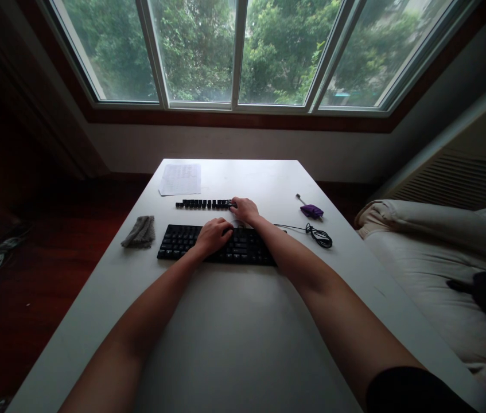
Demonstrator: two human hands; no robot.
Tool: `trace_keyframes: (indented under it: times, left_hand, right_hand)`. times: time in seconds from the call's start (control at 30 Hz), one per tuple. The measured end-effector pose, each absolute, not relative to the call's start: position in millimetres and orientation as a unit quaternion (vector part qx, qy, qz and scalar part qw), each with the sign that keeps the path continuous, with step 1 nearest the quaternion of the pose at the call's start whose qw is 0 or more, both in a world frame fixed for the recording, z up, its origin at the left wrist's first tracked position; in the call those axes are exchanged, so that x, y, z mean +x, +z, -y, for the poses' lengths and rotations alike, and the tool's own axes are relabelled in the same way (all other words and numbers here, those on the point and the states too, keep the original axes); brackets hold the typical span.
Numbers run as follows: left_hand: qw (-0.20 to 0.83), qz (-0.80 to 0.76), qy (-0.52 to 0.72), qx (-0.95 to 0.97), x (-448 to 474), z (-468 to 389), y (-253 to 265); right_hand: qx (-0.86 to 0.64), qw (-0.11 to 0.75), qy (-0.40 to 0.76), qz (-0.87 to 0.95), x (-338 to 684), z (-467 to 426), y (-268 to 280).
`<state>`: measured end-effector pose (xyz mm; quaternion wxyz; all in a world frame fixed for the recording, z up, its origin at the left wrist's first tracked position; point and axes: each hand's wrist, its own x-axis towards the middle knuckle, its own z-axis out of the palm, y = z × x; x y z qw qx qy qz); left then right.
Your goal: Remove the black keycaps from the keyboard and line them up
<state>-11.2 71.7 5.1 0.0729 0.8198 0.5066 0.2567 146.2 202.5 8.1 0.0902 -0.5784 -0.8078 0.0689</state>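
Observation:
A black computer keyboard (238, 248) lies on the white table, its cable leading off to the right. On its upper middle part rests my left hand (212, 236), fingers bent over the keys and a dark gap showing beside the thumb. Beyond the keyboard, several loose black keycaps (202, 203) stand in a row. My right hand (246, 210) is at the right end of that row, its fingertips drawn together. Something small and shiny shows at those fingertips, too small to name. My right forearm covers part of the keyboard's right side.
A grey cloth (139, 232) lies left of the keyboard, with printed paper (180, 179) farther back. To the right are the coiled cable (319, 236) and a purple object (311, 211) beside a small thin-handled tool (299, 198). A cushioned seat (423, 275) stands beside the table (251, 338).

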Motion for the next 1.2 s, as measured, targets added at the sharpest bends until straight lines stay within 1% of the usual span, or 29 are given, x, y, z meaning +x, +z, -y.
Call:
trace_keyframes:
  times: [0.3, 0.73, 1.2]
  left_hand:
    - [0.081, -0.51, 0.257, 0.817, -9.5, -70.8, 6.4]
    - [0.081, -0.512, 0.257, 0.816, -8.9, -70.8, 7.7]
    - [0.076, -0.504, 0.263, 0.819, -10.2, -71.9, 6.0]
  right_hand:
    - [-0.581, 0.095, 0.067, 0.806, 147.1, -203.6, 5.7]
    - [-0.573, 0.08, 0.06, 0.813, 141.7, -201.3, 5.6]
    - [-0.546, 0.079, 0.021, 0.834, 135.2, -196.1, 7.0]
